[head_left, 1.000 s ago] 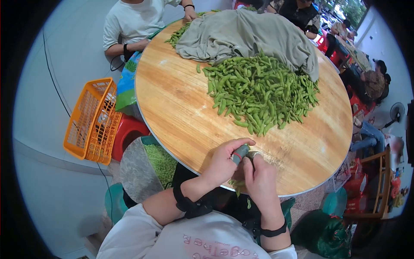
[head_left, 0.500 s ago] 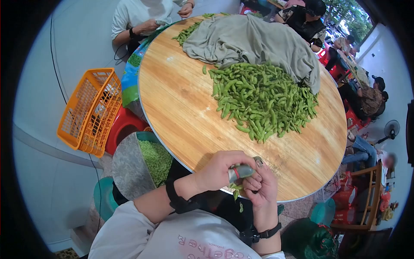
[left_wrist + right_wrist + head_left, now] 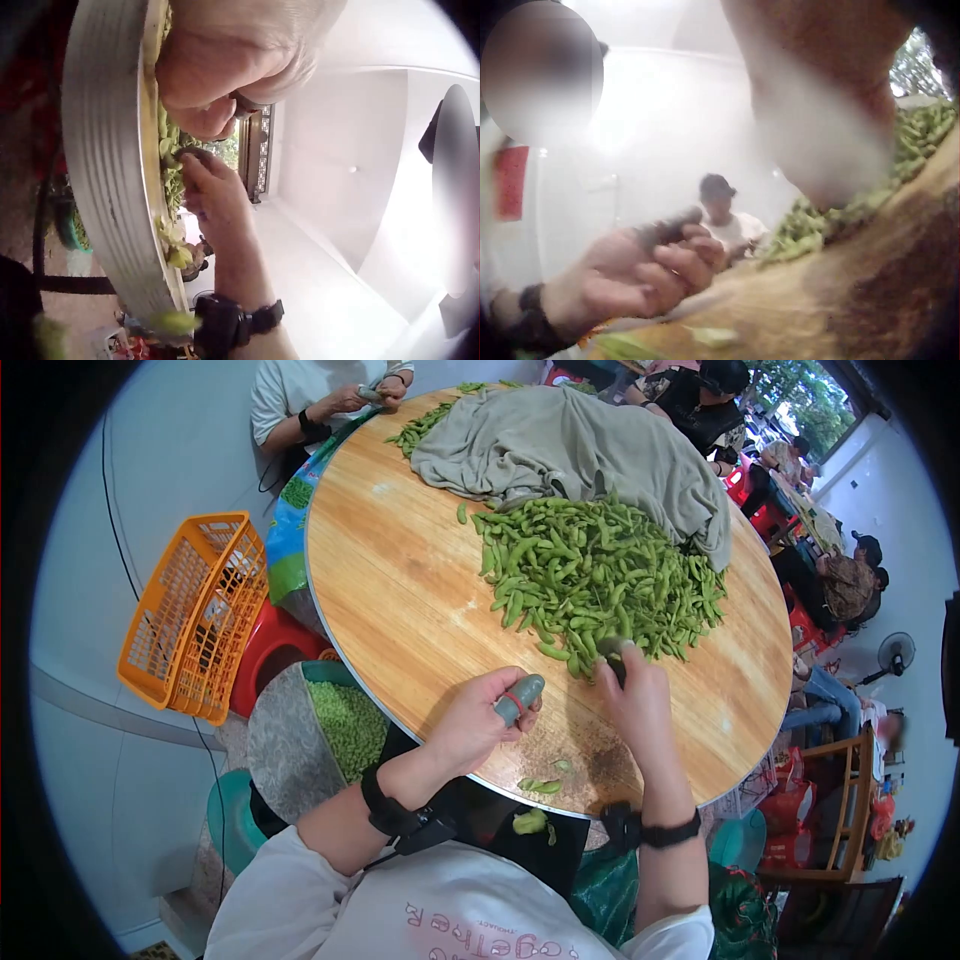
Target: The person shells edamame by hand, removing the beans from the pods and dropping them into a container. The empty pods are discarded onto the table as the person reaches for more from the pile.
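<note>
Over the table's near edge, my left hand (image 3: 470,720) has its fingers loosely curled, with no pod showing in them. A grey-green sheath (image 3: 520,698) with a red band covers its thumb. My right hand (image 3: 640,700) reaches to the front of a heap of green soybean pods (image 3: 610,570), its fingertips right at the nearest pods. A dark cover (image 3: 612,650) sits on one of its digits; whether it pinches a pod, I cannot tell. Several pod scraps (image 3: 540,785) lie on the table near its rim, and a pale green pod (image 3: 530,821) shows just below the edge.
The round wooden table (image 3: 390,580) carries a grey cloth (image 3: 560,445) behind the pods. Left of it are a container of shelled green beans (image 3: 345,730), a red stool (image 3: 275,650) and an orange crate (image 3: 190,620). Another person (image 3: 320,400) works at the far left.
My hands, together over the near edge before, have separated. The right hand has moved forward to the pods, while the left stays near the edge. Scraps under the hands now show.
</note>
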The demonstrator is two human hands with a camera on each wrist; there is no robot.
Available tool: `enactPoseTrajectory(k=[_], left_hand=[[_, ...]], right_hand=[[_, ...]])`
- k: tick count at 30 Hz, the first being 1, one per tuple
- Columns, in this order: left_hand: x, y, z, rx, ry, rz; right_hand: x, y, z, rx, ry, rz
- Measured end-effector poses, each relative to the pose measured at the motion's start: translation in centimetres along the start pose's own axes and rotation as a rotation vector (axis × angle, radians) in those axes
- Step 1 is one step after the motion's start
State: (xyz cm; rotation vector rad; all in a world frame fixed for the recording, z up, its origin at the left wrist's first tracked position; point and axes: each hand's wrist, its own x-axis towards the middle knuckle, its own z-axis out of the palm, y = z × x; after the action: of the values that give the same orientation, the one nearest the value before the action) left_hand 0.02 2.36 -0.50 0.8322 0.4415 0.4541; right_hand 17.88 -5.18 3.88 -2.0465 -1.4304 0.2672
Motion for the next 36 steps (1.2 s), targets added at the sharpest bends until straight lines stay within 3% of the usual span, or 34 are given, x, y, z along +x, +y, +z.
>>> enactPoseTrajectory(k=[2,7,13,15,16,18,20,23,24,26,30,31,36], left_hand=[[0.1,-0.3,0.1,0.027,-0.037,-0.005],[-0.6,0.1,0.6,0.082,-0.004,-0.029],[-0.3,0.0,1.1,0.114,-0.035,-0.025],[-0.2,0.3,1.5,0.083,-0.040,-0.013],[-0.2,0.5,1.8,0.027,-0.058,-0.008],[-0.3,0.2,2.0,-0.033,-0.064,-0.008],[0.3,-0.4,2.1,-0.071,-0.058,-0.012],[0.9,-1.0,2.1,-0.161,0.048,-0.085],[0.8,-0.8,2.1,-0.160,0.050,-0.086],[0.4,-0.2,1.9,-0.218,0.076,0.047],[-0.2,0.5,1.6,-0.142,0.139,0.112],[-0.4,0.5,1.5,-0.113,0.126,0.118],[-0.6,0.1,1.1,-0.073,0.101,0.105]], right_hand=[[1.1,0.9,0.9,-0.426,-0.033,-0.045],[-1.2,-0.1,1.2,-0.422,-0.127,-0.020],[-1.5,1.2,1.0,-0.331,-0.022,0.012],[-1.8,1.8,1.1,0.068,-0.008,0.136],[-2.1,1.6,1.0,0.069,-0.011,0.132],[-3.3,1.0,0.7,0.637,-0.093,0.426],[-4.1,0.8,1.3,0.547,-0.112,0.432],[-4.8,0.5,2.0,0.170,0.007,0.194],[-5.1,-0.4,1.9,0.172,0.005,0.195],[-5.7,-2.2,2.1,-0.173,0.015,0.096],[-5.8,-1.6,3.2,-0.123,-0.014,0.132],[-5.6,-0.6,3.5,0.000,0.105,0.046],[-5.9,-1.2,2.6,-0.132,0.110,0.075]])
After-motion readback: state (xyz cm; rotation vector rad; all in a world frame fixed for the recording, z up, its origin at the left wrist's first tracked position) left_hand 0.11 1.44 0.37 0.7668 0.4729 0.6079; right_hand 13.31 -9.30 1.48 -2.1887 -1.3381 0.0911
